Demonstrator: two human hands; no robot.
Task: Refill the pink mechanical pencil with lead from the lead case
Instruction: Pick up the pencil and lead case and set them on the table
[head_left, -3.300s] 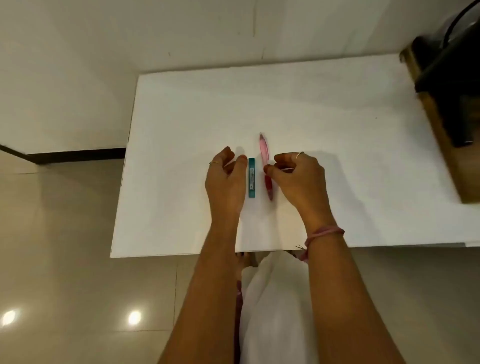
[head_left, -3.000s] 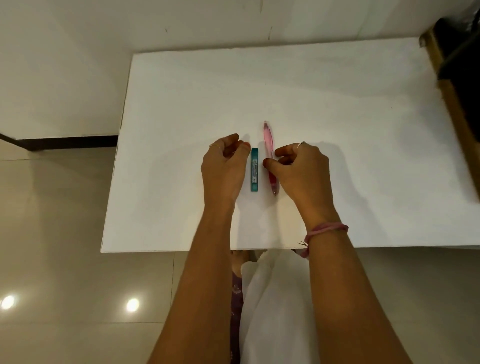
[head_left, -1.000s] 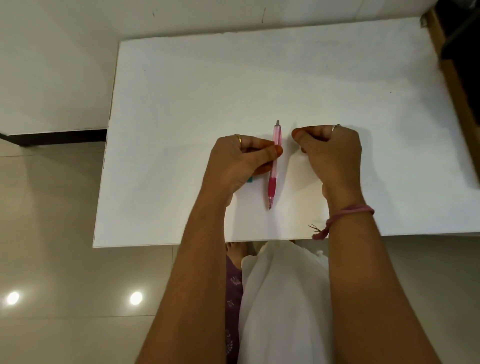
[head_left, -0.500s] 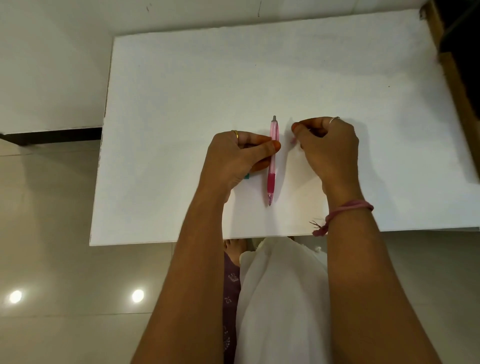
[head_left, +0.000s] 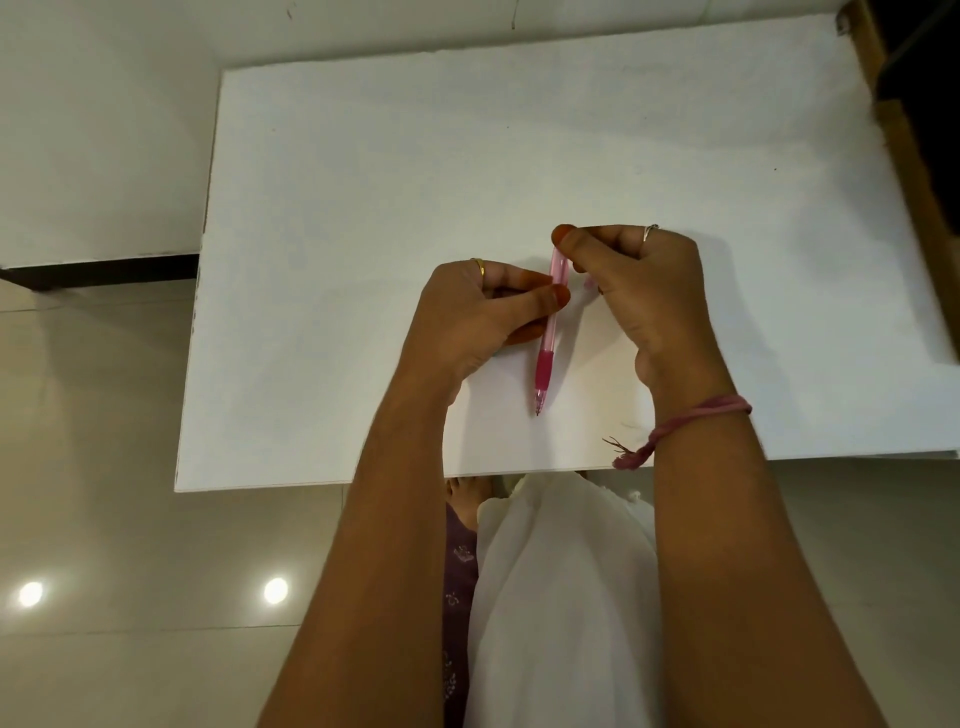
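The pink mechanical pencil (head_left: 545, 358) is held over the middle of the white table (head_left: 363, 208), its metal tip pointing toward me. My left hand (head_left: 478, 317) grips its clear barrel between thumb and fingers. My right hand (head_left: 644, 291) pinches the pencil's far top end with thumb and forefinger, hiding that end. A small pink bit (head_left: 589, 283) shows just below those fingers. The lead case is not visible; my left hand covers where it lay.
A dark wooden piece of furniture (head_left: 914, 130) stands against the table's right edge. The table's front edge (head_left: 311, 480) runs just before my white clothing (head_left: 561, 597). Tiled floor lies to the left.
My right hand has moved left from beside the pencil and closed on its top end. My left hand keeps holding the barrel; a teal sliver of lead case under it no longer shows.
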